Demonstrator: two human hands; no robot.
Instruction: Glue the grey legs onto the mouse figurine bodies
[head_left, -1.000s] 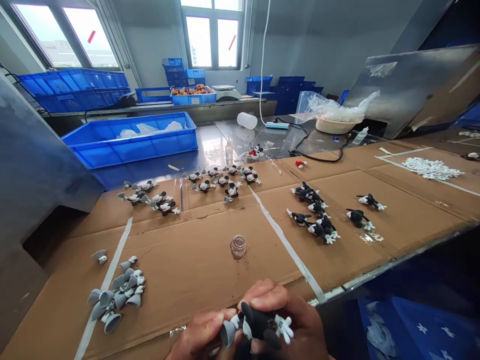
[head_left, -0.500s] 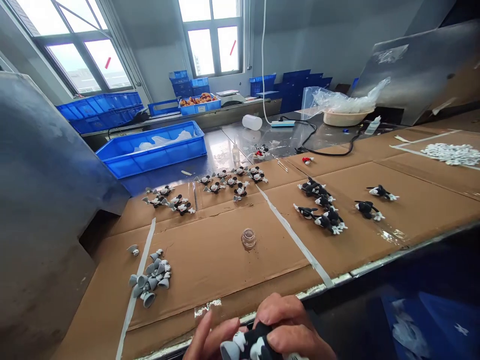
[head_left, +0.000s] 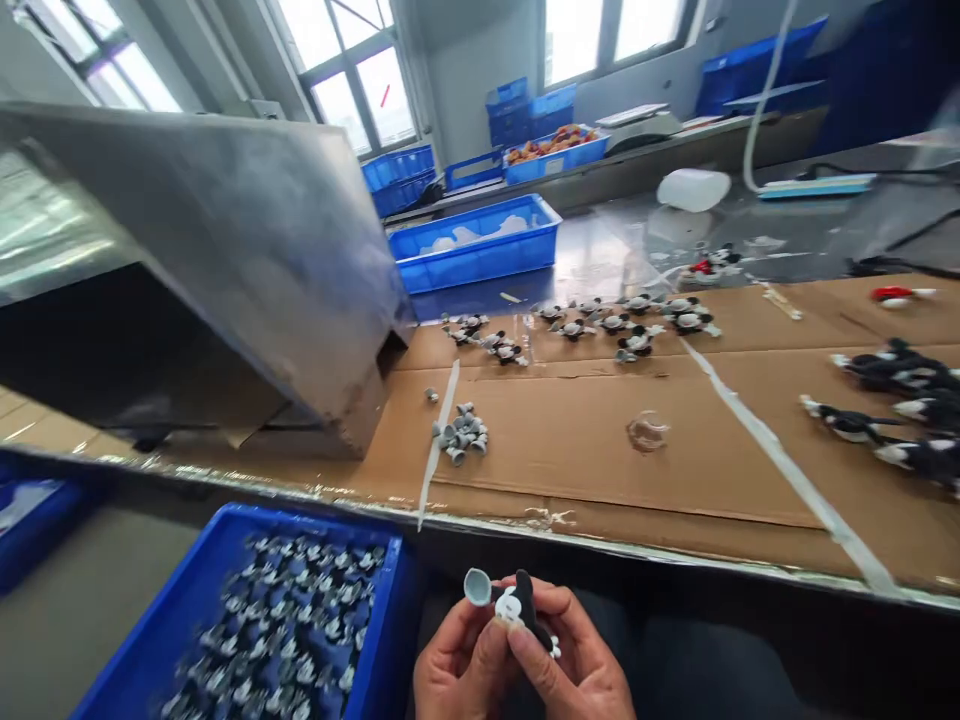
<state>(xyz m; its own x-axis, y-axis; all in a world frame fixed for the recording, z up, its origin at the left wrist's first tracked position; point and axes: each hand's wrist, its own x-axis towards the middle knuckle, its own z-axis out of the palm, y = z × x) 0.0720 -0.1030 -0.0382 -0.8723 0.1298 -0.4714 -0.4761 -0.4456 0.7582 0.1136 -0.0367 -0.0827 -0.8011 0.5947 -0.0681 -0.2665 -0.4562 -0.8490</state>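
Observation:
Both hands hold one small black-and-white toy figure [head_left: 517, 606] with a grey cone-shaped piece at its top, low in the picture and below the table edge. My left hand [head_left: 457, 665] pinches it from the left, and my right hand [head_left: 577, 665] wraps its fingers round it from the right. A blue bin [head_left: 187, 570] holding several similar figures sits just left of my hands. On the cardboard-covered table [head_left: 570, 440] lie a heap of grey cone pieces [head_left: 461, 435], a row of assembled figures [head_left: 600, 325] and a group of black figures [head_left: 900, 400].
A small clear glass jar [head_left: 646, 431] stands mid-table. A large slanted metal hood [head_left: 202, 250] fills the left. A blue tray [head_left: 480, 245], a white bottle [head_left: 694, 188], cables and stacked blue crates [head_left: 517, 105] lie behind, under the windows.
The view has swung left and down, bringing the blue bin of figures into sight. My hands, still on the figure, have dropped from the table's front to below its edge.

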